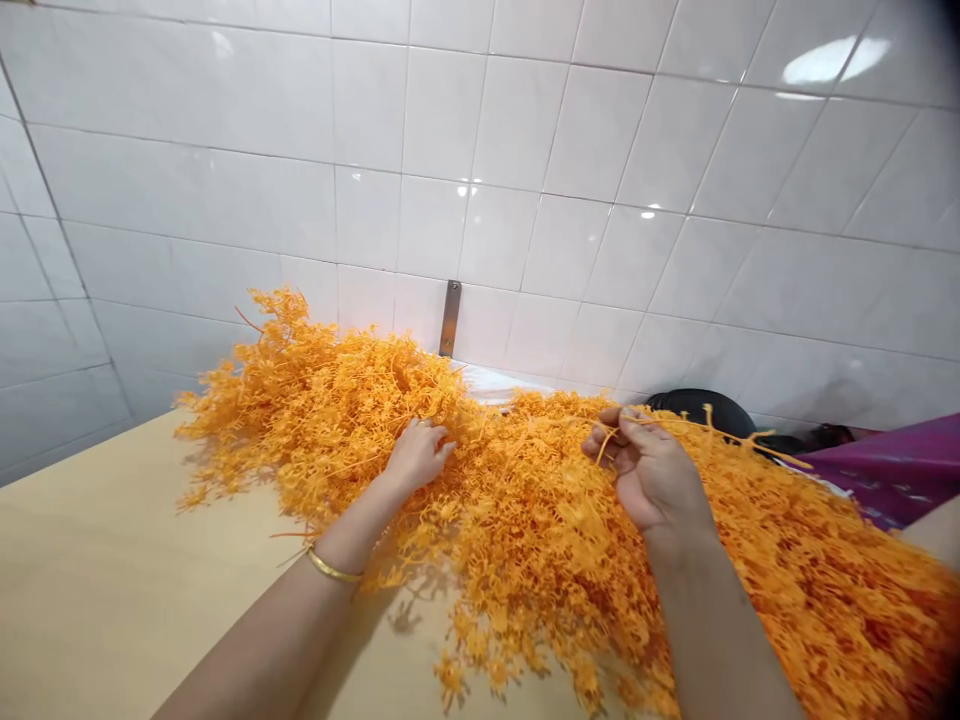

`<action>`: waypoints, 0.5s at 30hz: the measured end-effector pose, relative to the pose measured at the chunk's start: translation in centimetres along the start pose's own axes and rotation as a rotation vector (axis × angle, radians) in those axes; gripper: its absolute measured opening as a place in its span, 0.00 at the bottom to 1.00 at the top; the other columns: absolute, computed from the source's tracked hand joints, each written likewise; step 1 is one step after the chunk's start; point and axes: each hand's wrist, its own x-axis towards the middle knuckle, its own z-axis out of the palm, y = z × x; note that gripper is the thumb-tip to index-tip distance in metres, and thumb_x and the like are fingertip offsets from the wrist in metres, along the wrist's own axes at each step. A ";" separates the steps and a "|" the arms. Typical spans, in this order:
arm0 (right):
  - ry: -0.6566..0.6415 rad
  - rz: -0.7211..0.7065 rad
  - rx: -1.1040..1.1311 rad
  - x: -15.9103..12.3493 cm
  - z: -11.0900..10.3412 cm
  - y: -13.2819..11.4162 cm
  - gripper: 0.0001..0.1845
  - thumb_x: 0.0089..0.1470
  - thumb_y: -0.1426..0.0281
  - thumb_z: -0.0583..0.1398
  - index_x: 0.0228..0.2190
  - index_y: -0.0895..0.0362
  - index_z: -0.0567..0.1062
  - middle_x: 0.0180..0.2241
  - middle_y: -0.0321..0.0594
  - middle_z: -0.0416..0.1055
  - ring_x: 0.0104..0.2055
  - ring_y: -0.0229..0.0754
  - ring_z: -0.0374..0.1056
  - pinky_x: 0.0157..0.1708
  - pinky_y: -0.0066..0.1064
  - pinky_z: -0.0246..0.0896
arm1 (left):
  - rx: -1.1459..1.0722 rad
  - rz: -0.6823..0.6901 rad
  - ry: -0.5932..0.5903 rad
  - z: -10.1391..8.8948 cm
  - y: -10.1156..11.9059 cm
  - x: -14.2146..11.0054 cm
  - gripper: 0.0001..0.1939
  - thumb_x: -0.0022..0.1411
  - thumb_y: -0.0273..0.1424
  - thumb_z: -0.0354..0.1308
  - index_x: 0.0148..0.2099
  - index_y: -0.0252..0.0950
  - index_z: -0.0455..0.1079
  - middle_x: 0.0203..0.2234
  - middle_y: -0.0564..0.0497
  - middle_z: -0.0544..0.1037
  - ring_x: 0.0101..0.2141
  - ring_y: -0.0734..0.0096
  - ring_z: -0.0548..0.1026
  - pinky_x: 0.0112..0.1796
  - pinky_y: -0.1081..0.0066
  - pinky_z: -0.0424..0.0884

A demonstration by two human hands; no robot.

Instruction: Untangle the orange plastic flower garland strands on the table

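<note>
A big heap of orange plastic flower sprigs (540, 520), thin-stemmed with small star-like heads, spreads over the table (97, 570). My left hand (420, 455) lies at the left part of the heap, its fingers curled down and the tips hidden among the sprigs. Whatever those fingers may grip cannot be made out. Above the right part of the heap, my right hand (652, 465) is closed in a pinch around a thin orange stem (720, 430). That stem stretches out to the right past the hand, with small knobbed branches along it.
White tiles (517, 130) cover the wall behind the table. A metal strip (450, 318) is fixed to the wall behind the heap. At the back right are a black round object (701, 405) and purple cloth or sheeting (885, 465). Something white (495, 382) lies behind the heap.
</note>
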 end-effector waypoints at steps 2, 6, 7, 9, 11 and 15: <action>0.010 -0.027 0.031 0.2 -0.5 -0.7 0.10 0.38 0.65 0.61 0.21 0.57 0.67 0.20 0.33 0.63 0.21 0.34 0.61 0.24 0.29 0.61 | 0.057 0.037 0.005 0.3 -0.1 -0.2 0.13 0.54 0.35 0.47 0.31 0.34 0.70 0.30 0.43 0.71 0.36 0.61 0.66 0.34 0.68 0.59; 0.030 0.005 0.147 -0.1 -0.6 -1.8 0.06 0.39 0.68 0.59 0.21 0.57 0.67 0.18 0.33 0.62 0.21 0.33 0.61 0.26 0.31 0.61 | -0.036 0.072 -0.006 -0.5 1.0 -0.2 0.14 0.55 0.33 0.45 0.23 0.34 0.66 0.22 0.47 0.69 0.27 0.68 0.65 0.27 0.72 0.56; 0.028 0.017 0.171 -0.2 -0.5 -2.0 0.06 0.39 0.68 0.59 0.21 0.57 0.67 0.18 0.33 0.62 0.21 0.33 0.61 0.26 0.31 0.61 | -0.080 0.072 -0.008 -0.9 1.5 -0.2 0.15 0.55 0.33 0.44 0.21 0.35 0.63 0.19 0.49 0.67 0.24 0.71 0.64 0.25 0.73 0.54; 0.014 0.032 0.186 -0.5 -0.2 -2.2 0.05 0.39 0.68 0.59 0.21 0.57 0.68 0.18 0.33 0.62 0.21 0.33 0.61 0.25 0.30 0.60 | -0.168 0.065 -0.019 -1.8 2.8 -0.4 0.18 0.56 0.35 0.43 0.16 0.35 0.56 0.13 0.53 0.59 0.17 0.75 0.58 0.21 0.74 0.50; -0.001 0.037 0.178 -0.6 -0.1 -2.0 0.06 0.39 0.68 0.59 0.21 0.57 0.68 0.18 0.33 0.62 0.21 0.34 0.61 0.24 0.29 0.59 | -0.250 0.055 0.008 -3.0 4.4 -0.8 0.20 0.56 0.37 0.43 0.15 0.36 0.49 0.10 0.56 0.52 0.14 0.78 0.52 0.20 0.74 0.47; -0.059 0.063 0.131 -0.8 0.1 -1.4 0.07 0.39 0.66 0.61 0.21 0.57 0.69 0.20 0.34 0.64 0.22 0.34 0.62 0.24 0.28 0.59 | -0.427 0.065 0.303 -6.0 7.5 -2.3 0.19 0.56 0.37 0.44 0.17 0.36 0.46 0.11 0.57 0.50 0.15 0.79 0.51 0.19 0.75 0.47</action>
